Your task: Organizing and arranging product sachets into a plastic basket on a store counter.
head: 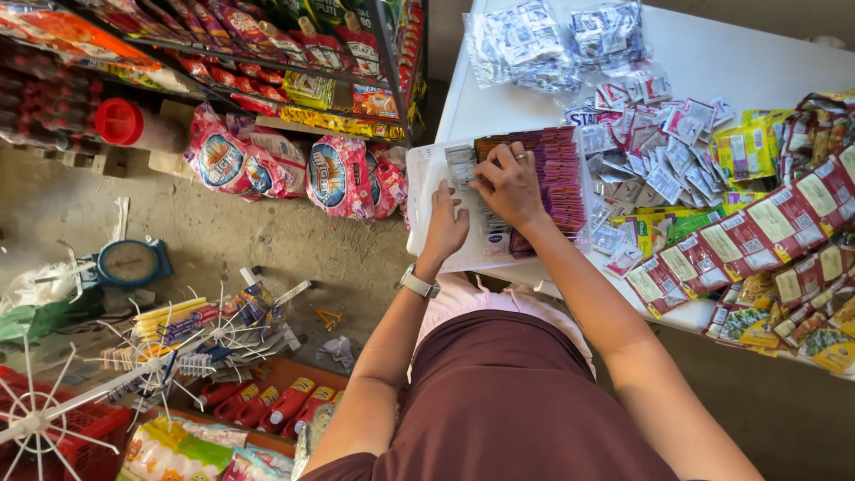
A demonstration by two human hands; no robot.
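Two hands work inside one white tray at the table edge: left hand and right hand pinch upright grey sachets; row's long axis runs away from the person.

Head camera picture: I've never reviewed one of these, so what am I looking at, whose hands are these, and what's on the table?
The one camera sits on a person's head and looks down, so the arms belong to the wearer. The left hand, with a wristwatch, and the right hand rest in a white tray of upright sachets, fingers on the packets; neither clearly grips one. The tray sits on a white table beside loose sachets, red sachet strips and clear bags. Left are stocked shelves and a scale on the floor.
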